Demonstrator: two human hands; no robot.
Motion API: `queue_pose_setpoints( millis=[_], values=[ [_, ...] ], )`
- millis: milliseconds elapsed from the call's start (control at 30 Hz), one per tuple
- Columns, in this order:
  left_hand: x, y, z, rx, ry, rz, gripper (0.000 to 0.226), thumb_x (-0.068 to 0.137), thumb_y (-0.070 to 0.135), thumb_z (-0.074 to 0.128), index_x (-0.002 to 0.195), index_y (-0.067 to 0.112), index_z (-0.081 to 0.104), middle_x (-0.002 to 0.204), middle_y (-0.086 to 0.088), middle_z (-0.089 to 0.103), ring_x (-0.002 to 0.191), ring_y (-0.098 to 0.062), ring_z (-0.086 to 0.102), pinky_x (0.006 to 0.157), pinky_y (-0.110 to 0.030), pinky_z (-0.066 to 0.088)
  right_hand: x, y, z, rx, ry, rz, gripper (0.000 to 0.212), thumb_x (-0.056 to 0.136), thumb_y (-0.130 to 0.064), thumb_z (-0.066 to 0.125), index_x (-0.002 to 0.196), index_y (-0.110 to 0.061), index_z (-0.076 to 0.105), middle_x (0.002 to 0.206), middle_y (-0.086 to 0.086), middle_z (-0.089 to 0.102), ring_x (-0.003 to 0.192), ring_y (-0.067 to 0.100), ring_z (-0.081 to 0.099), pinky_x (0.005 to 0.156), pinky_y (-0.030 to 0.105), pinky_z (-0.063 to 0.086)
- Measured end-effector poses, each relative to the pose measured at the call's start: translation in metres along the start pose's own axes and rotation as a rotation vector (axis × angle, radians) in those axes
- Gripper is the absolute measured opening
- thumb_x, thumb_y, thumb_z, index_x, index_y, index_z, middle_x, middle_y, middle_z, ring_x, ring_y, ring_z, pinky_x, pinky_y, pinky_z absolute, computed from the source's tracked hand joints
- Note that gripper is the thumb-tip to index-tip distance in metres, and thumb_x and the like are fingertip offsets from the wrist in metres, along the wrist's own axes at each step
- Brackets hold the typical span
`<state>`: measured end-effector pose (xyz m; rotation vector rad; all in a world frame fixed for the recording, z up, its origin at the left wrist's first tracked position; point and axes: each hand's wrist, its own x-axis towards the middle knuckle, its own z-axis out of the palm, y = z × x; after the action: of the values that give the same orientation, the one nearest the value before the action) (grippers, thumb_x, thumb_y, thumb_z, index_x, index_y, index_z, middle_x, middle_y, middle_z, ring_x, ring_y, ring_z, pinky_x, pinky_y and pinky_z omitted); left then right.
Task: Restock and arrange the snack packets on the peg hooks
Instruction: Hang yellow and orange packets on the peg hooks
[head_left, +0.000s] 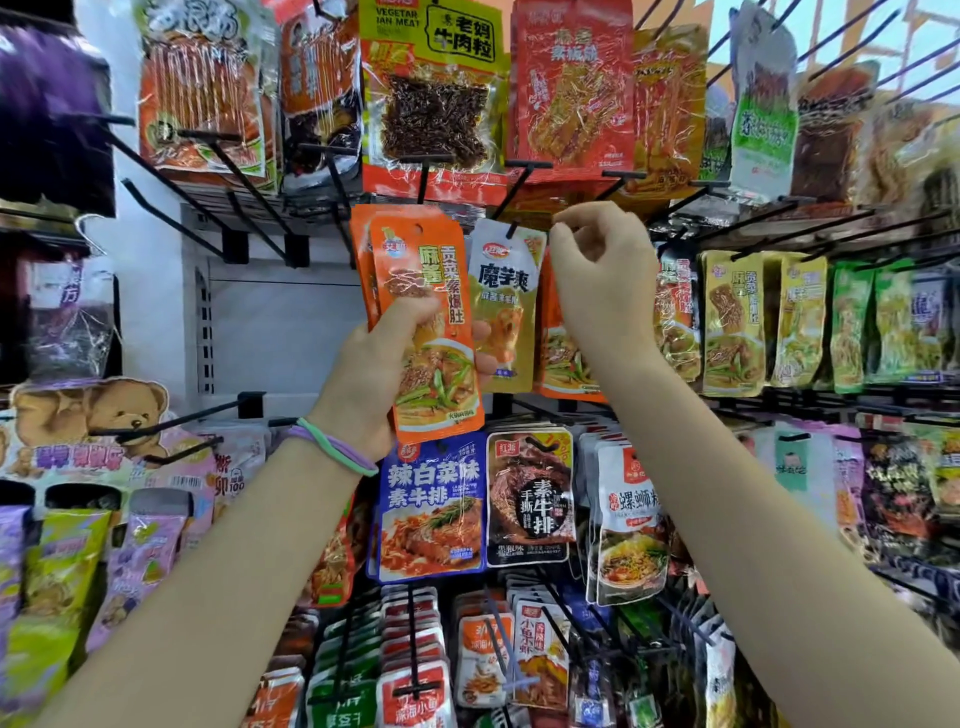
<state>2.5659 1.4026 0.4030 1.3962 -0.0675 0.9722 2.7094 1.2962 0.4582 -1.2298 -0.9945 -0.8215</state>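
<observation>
My left hand (374, 364) grips a small stack of orange snack packets (426, 312), thumb across the front, held up in front of the middle row of hooks. Right beside them a gold and white packet (501, 301) hangs on a black peg hook (511, 228). My right hand (602, 280) is raised to the right of that hook, its fingers curled with the fingertips close together near the hook's tip; whether it pinches anything I cannot tell. More orange packets (561, 358) hang behind my right wrist.
Packed rows of snack packets hang above, below and to the right. Several bare black hooks (249, 171) jut out at the upper left, and two more (171, 421) at mid left. A blue packet (431, 509) and a black one (530, 499) hang just under my hands.
</observation>
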Motion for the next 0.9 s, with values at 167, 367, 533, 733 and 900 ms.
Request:
queue_pose_setpoints(
  millis=[167,367,533,733,900],
  values=[
    [0.006,-0.007,0.021,0.031,-0.018,0.078,0.042,0.080,0.018,0.081,0.118,0.006,0.070,0.110,-0.018,0.076,0.097,-0.036,0.074,0.085,-0.049,0.060,-0.016,-0.009,-0.014,0.200,-0.412,0.139,0.044,0.097,-0.040,0.064,0.089,0.003,0.069,0.072,0.009,0.062,0.063,0.011,0.055,0.057,0.026,0.044],
    [0.008,-0.017,0.043,0.083,0.032,0.078,0.051,0.065,0.040,0.088,0.109,0.017,0.073,0.107,-0.008,0.078,0.102,-0.031,0.074,0.095,-0.055,0.057,-0.014,0.011,-0.038,0.177,-0.356,0.250,0.061,0.084,-0.052,0.075,0.077,0.008,0.061,0.078,0.021,0.072,0.070,0.037,0.070,0.065,0.045,0.061],
    [0.012,-0.016,0.040,0.066,0.128,0.034,0.074,0.069,0.064,0.081,0.116,0.009,0.072,0.107,-0.018,0.076,0.097,-0.041,0.072,0.092,-0.061,0.056,0.004,0.025,-0.052,0.239,-0.247,0.321,0.010,0.097,-0.026,0.067,0.091,-0.020,0.071,0.094,0.007,0.077,0.084,0.022,0.074,0.080,0.042,0.061],
    [0.012,-0.015,0.044,0.127,0.007,0.064,0.051,0.102,0.048,0.050,0.119,0.002,0.064,0.094,-0.019,0.077,0.070,-0.031,0.074,0.065,-0.040,0.060,0.025,0.034,-0.039,0.226,-0.215,0.482,0.035,0.100,-0.044,0.055,0.089,-0.013,0.068,0.100,0.018,0.074,0.097,0.038,0.071,0.090,0.055,0.057],
    [0.016,-0.013,0.041,0.076,-0.037,0.026,0.043,0.105,0.044,0.046,0.116,0.006,0.065,0.094,-0.020,0.075,0.071,-0.032,0.072,0.061,-0.037,0.059,0.035,0.044,-0.030,0.226,-0.215,0.508,0.041,0.100,-0.039,0.053,0.095,0.001,0.061,0.086,0.011,0.057,0.078,0.025,0.055,0.077,0.042,0.047]
  ],
)
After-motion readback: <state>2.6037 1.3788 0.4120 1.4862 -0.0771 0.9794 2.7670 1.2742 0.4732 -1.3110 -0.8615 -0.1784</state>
